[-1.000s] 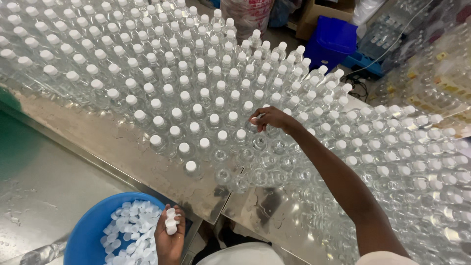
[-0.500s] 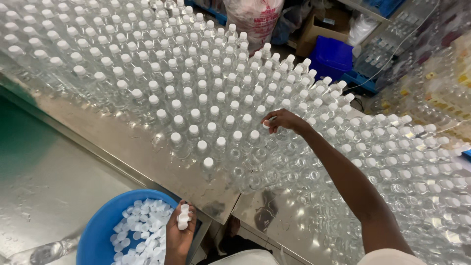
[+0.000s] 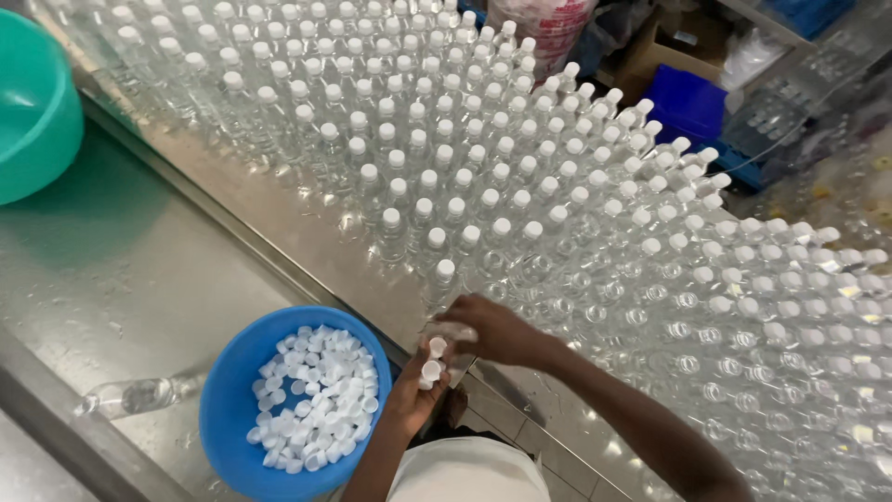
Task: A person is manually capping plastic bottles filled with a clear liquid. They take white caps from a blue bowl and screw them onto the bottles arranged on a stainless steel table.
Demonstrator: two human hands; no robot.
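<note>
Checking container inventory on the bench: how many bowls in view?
2. A blue bowl of white caps sits near the bottom edge by the left hand; a teal bowl is cut off at the left edge. Others may lie outside the frame.

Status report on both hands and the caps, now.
Left hand holds white caps. Right hand meets it, taking a cap, beside the blue bowl. Uncapped bottles just ahead; nothing blocking.

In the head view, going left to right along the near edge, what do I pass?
Clear plastic bottle lying on its side → round blue plastic bowl of white caps → left hand holding white caps → right hand → uncapped clear bottles.
</note>
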